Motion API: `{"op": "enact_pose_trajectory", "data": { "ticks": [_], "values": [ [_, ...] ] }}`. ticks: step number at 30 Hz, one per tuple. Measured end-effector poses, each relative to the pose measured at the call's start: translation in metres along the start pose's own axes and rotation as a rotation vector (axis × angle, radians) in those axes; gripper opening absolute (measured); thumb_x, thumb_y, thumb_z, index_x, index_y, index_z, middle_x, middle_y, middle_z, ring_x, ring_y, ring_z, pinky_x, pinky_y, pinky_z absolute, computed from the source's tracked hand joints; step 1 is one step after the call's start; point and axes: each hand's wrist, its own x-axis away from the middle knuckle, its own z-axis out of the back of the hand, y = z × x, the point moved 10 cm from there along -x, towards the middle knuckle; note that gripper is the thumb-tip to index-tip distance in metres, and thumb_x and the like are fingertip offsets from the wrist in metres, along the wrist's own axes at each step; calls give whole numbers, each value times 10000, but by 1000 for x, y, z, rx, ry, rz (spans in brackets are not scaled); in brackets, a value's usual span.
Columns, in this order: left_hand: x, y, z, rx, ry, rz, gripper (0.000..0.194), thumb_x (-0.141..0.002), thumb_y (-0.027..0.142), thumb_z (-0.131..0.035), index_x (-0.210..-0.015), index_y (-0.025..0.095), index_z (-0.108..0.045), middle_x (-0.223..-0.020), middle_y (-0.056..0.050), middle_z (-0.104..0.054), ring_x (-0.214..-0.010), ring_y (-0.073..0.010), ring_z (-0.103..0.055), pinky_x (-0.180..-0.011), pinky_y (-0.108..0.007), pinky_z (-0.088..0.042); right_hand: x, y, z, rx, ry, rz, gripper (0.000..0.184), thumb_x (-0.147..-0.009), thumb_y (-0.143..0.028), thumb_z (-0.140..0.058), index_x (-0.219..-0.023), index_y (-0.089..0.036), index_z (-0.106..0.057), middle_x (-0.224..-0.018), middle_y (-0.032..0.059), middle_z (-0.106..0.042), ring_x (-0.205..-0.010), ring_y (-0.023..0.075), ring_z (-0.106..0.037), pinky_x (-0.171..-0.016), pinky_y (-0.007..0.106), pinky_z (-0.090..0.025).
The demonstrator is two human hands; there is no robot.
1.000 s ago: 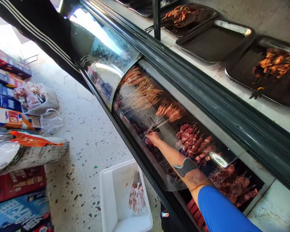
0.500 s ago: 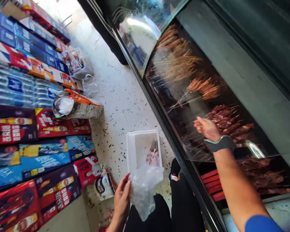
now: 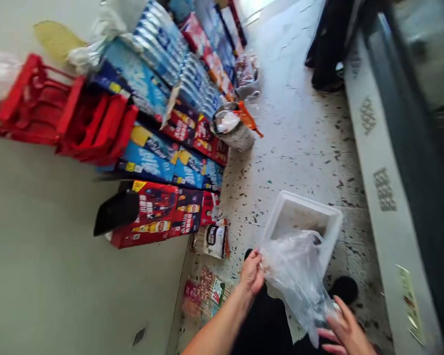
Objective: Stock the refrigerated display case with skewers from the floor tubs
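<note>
A clear plastic bag (image 3: 294,271) hangs in front of me over the near part of a white plastic tub (image 3: 335,217) on the floor. The fingers of my left hand (image 3: 252,272) pinch the bag's upper left edge. At its lower right side is my right hand (image 3: 346,328), slightly blurred, with thumb and fingers apart; it is close against the film. The tub's far end shows a bare bottom, while its near part is covered by the bag.
Stacked drink cartons (image 3: 159,212) line the left wall beside red plastic stools (image 3: 44,103). A bin (image 3: 235,130), a printed bag (image 3: 214,240) and packaged skewers (image 3: 207,288) sit on the floor. A long counter (image 3: 377,148) borders the right; beyond stands a person in dark trousers (image 3: 325,54).
My view has swung left, away from the display case of skewers. My right hand has come out of the case to the bag. My left hand still holds the bag.
</note>
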Motion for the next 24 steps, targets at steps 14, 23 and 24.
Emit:
{"op": "enact_pose_trajectory", "data": {
  "ticks": [14,23,24],
  "values": [
    [76,276,241,-1136,-158,-931,303,-817,110,-514,-1071,204,-648,-1237,-134,-565,-1156,-264,-526,-975,-429,-450,164,-4,-482,552,-794,395,531,-748,-581,-688,-1211,-322,-696,-1225,73,-693,-1085,291,-668,-1004,430,-505],
    [63,258,180,-649,-441,-852,205,-902,317,-538,-890,212,-714,-1032,-113,-733,-965,-223,-656,-880,-342,-499,148,-55,-388,674,-263,1044,665,-708,-447,-794,-1324,-270,-617,-1331,122,-628,-1178,327,-627,-889,401,-603],
    [51,252,169,-530,-362,-739,195,-865,351,-593,-853,202,-718,-998,-109,-737,-941,-226,-659,-870,-335,-500,157,-54,-382,702,-259,1158,581,-756,-424,-762,-1302,-268,-638,-1284,114,-661,-1144,315,-651,-888,388,-605]
  ]
}}
